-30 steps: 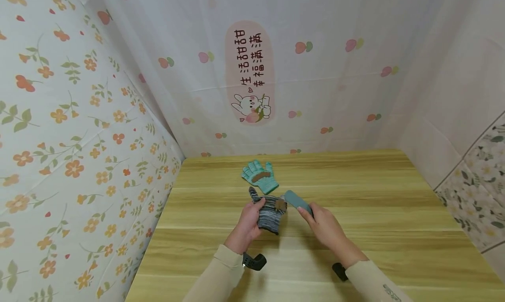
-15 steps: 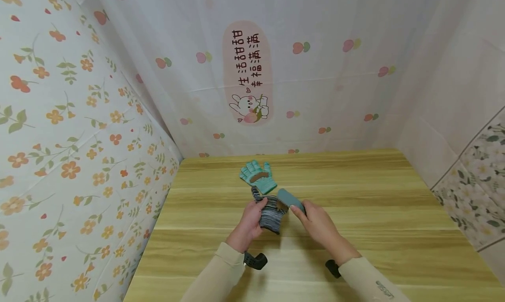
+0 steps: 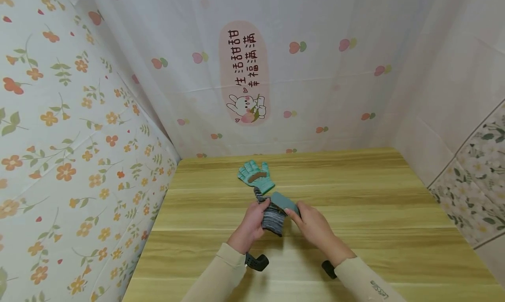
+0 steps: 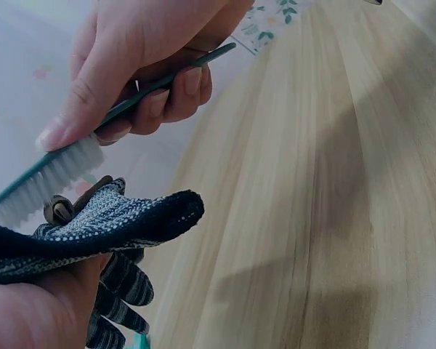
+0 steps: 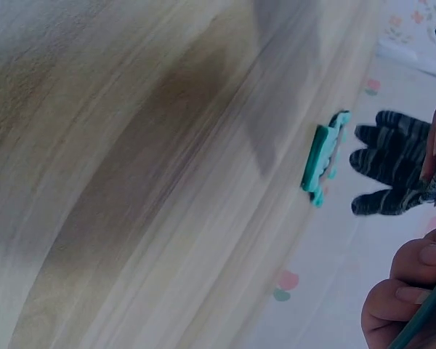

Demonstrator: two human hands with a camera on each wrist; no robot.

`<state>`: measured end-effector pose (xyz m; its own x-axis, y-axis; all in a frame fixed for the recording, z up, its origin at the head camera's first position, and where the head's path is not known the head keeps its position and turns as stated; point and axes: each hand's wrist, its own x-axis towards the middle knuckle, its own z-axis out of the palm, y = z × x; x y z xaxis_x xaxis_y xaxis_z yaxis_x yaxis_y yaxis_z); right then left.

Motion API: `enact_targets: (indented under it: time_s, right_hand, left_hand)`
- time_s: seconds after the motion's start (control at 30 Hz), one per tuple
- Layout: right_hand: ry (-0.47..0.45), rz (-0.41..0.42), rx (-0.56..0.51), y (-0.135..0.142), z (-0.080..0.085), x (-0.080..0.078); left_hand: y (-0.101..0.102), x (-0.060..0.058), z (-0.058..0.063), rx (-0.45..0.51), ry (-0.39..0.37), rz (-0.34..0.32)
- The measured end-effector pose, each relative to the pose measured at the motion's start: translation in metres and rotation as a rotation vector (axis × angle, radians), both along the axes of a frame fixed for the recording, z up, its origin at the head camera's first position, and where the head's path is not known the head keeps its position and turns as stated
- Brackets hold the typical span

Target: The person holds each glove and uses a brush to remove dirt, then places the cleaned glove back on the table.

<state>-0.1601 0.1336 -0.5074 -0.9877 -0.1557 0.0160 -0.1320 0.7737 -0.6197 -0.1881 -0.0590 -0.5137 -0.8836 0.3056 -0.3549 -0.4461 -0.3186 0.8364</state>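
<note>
My left hand [image 3: 249,221] holds a dark grey striped knit glove [image 3: 273,222], thumb on top and the other fingers beneath. The glove's empty fingers dangle below my palm in the left wrist view, and a brown patch [image 4: 58,211] stands up from its dotted surface. With my right hand [image 3: 314,225] I grip a teal brush [image 3: 283,202] by its handle. Its white bristles [image 4: 58,178] face down over the glove beside the patch; whether they touch it I cannot tell. In the head view the brush head covers the patch.
A green knit glove [image 3: 266,185] with a brown patch across it lies flat on the wooden table [image 3: 355,197], just beyond the held glove. Patterned curtains [image 3: 339,87] stand behind the table and along both sides.
My right hand has brought the brush leftward, from beside the striped glove to over its patch. The left hand keeps its hold on the glove, almost still. The head view has shifted slightly.
</note>
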Motion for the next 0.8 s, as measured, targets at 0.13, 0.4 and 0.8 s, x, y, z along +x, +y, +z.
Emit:
enact_targets:
  time_s: [0.13,0.4,0.8]
  right_hand:
    - [-0.015,-0.010,0.016,0.004,-0.004,0.000]
    - [-0.031,-0.014,0.023,0.012,-0.007,0.003]
    - [-0.037,-0.024,0.007,0.016,-0.012,0.005]
  left_hand:
    - [-0.001,0.004,0.000,-0.069,-0.064,0.040]
    - [-0.002,0.003,0.002,-0.058,-0.046,0.047]
    - [-0.005,-0.001,0.001,0.080,-0.005,0.044]
